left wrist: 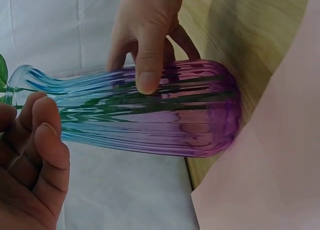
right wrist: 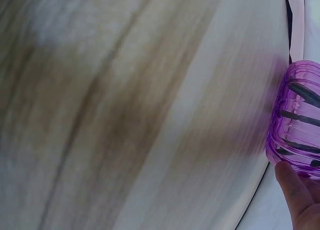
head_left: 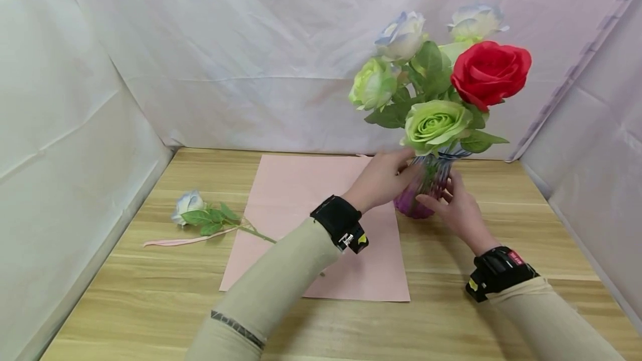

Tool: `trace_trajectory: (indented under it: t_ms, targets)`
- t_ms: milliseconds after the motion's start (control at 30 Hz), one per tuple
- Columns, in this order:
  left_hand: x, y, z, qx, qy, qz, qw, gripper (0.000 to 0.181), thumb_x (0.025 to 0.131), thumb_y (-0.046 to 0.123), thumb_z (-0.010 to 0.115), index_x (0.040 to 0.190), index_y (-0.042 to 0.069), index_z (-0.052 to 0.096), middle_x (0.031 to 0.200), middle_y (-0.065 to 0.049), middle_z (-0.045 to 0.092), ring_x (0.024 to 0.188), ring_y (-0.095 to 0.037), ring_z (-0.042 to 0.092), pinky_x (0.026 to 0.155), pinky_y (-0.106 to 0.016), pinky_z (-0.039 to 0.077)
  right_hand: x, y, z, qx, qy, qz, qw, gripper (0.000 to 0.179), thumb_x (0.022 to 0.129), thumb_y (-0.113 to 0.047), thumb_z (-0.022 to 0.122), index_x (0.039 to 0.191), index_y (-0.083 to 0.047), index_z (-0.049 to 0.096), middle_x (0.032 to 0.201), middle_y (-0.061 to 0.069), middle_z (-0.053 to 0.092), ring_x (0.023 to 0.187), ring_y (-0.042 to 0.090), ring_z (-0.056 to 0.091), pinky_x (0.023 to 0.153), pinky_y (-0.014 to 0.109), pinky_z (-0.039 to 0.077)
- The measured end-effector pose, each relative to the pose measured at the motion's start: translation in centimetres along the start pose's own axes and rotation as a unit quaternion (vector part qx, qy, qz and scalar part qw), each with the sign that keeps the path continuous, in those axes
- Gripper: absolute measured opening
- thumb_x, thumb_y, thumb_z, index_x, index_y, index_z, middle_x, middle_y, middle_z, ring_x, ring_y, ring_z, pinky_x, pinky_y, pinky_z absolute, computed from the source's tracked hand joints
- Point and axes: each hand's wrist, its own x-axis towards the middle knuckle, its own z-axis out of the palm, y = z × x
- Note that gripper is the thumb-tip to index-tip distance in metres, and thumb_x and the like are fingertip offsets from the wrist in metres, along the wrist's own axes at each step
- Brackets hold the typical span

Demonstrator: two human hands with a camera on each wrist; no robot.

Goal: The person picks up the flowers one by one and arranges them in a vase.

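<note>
A ribbed glass vase (head_left: 432, 174), blue at the neck and purple at the base, stands upright on the table at right of centre. It holds a bouquet with a red rose (head_left: 491, 74), a green rose (head_left: 435, 124) and several paler roses. My right hand (head_left: 462, 213) grips its lower side, thumb laid along the glass in the left wrist view and the other fingers partly hidden behind. Beside the neck is my left hand (head_left: 383, 180), its fingers loosely bent; in the left wrist view these fingers (left wrist: 47, 140) overlap the upper glass without wrapping round it.
A pink sheet of paper (head_left: 296, 194) lies flat on the wooden table (head_left: 501, 316). One white-blue rose (head_left: 188, 205) lies at the left, its stem crossing the sheet under my left forearm. A pink ribbon (head_left: 185, 240) is near it. White cloth walls (head_left: 241, 43) enclose the table.
</note>
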Motion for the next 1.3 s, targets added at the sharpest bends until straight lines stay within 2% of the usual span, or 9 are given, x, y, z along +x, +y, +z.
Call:
trace_trajectory:
  t_ms: [67,133,233,367,500,800,1033,1167,1300]
  targets:
    - [-0.3,-0.2,-0.1,0.003,-0.003,-0.004,1.0000,0.024,0.108,0.024,0.055,0.124,0.010,0.065,0.065,0.002,0.054,0.049,-0.008,0.049,0.049,-0.021,0.038,0.0,0.1,0.0,-0.002,0.001,-0.002,1.0000,0.095,0.092,-0.047,0.074,0.158,-0.010,0.017,0.156,0.035,0.035,0.141,0.054,0.039,0.108,0.066,0.039]
    - [-0.7,-0.4,-0.2,-0.011,-0.008,-0.012,0.9998,0.036,0.108,0.022,0.055,0.142,0.016,0.059,0.066,0.002,0.058,0.047,-0.007,0.053,0.048,-0.022,0.042,0.0,0.1,0.0,-0.006,0.002,-0.006,1.0000,0.094,0.092,-0.046,0.074,0.158,-0.010,0.017,0.156,0.035,0.035,0.141,0.054,0.039,0.107,0.066,0.039]
    - [-1.5,-0.9,-0.5,-0.024,-0.015,-0.030,0.9991,0.045,0.108,0.019,0.053,0.152,0.027,0.052,0.065,0.003,0.062,0.046,-0.008,0.057,0.047,-0.024,0.046,0.0,0.3,0.0,-0.007,0.006,-0.009,0.9999,0.092,0.093,-0.045,0.075,0.157,-0.010,0.018,0.155,0.035,0.036,0.141,0.054,0.039,0.107,0.066,0.039]
    - [-2.8,-2.0,-1.1,-0.033,-0.026,-0.063,0.9971,0.044,0.109,0.020,0.049,0.152,0.029,0.051,0.063,0.005,0.064,0.047,-0.014,0.062,0.047,-0.027,0.046,0.0,0.3,-0.1,-0.011,0.005,-0.005,0.9999,0.092,0.093,-0.045,0.074,0.157,-0.010,0.019,0.154,0.035,0.038,0.140,0.054,0.040,0.107,0.066,0.040]
    - [-4.1,-3.3,-1.7,-0.033,-0.030,-0.093,0.9947,0.042,0.109,0.022,0.049,0.151,0.023,0.053,0.066,0.005,0.065,0.050,-0.022,0.063,0.048,-0.027,0.044,0.0,0.2,-0.3,-0.011,-0.004,0.006,0.9999,0.095,0.092,-0.049,0.074,0.157,-0.010,0.017,0.156,0.035,0.035,0.141,0.055,0.039,0.107,0.066,0.039]
    - [-6.4,-5.6,-2.8,-0.038,-0.021,-0.139,0.9893,0.041,0.108,0.021,0.050,0.149,0.019,0.055,0.065,0.001,0.066,0.056,-0.037,0.068,0.052,-0.029,0.049,-0.1,0.1,-0.5,-0.009,-0.006,0.008,0.9999,0.093,0.093,-0.047,0.074,0.157,-0.009,0.017,0.157,0.035,0.033,0.142,0.054,0.037,0.108,0.065,0.038]
    - [-7.7,-6.6,-3.6,-0.028,-0.009,-0.166,0.9856,0.040,0.107,0.020,0.051,0.147,0.018,0.057,0.065,0.001,0.065,0.053,-0.034,0.066,0.052,-0.029,0.049,-0.1,0.1,-0.5,-0.009,-0.006,0.008,0.9999,0.093,0.093,-0.047,0.074,0.156,-0.009,0.016,0.157,0.036,0.033,0.142,0.055,0.037,0.108,0.066,0.038]
    - [-8.5,-7.1,-4.1,-0.024,-0.007,-0.190,0.9814,0.039,0.107,0.020,0.051,0.146,0.018,0.057,0.066,-0.001,0.065,0.056,-0.037,0.066,0.054,-0.031,0.050,-0.1,0.2,-0.5,-0.009,-0.002,0.005,0.9999,0.093,0.093,-0.046,0.074,0.156,-0.009,0.017,0.157,0.036,0.033,0.142,0.055,0.037,0.108,0.066,0.038]
    - [-9.5,-7.7,-4.7,-0.019,-0.007,-0.214,0.9767,0.038,0.108,0.020,0.050,0.144,0.017,0.059,0.070,-0.011,0.068,0.058,-0.040,0.066,0.057,-0.032,0.051,-0.1,0.2,-0.4,-0.008,-0.003,0.006,0.9999,0.094,0.093,-0.047,0.074,0.157,-0.009,0.016,0.157,0.035,0.033,0.141,0.055,0.037,0.108,0.066,0.038]
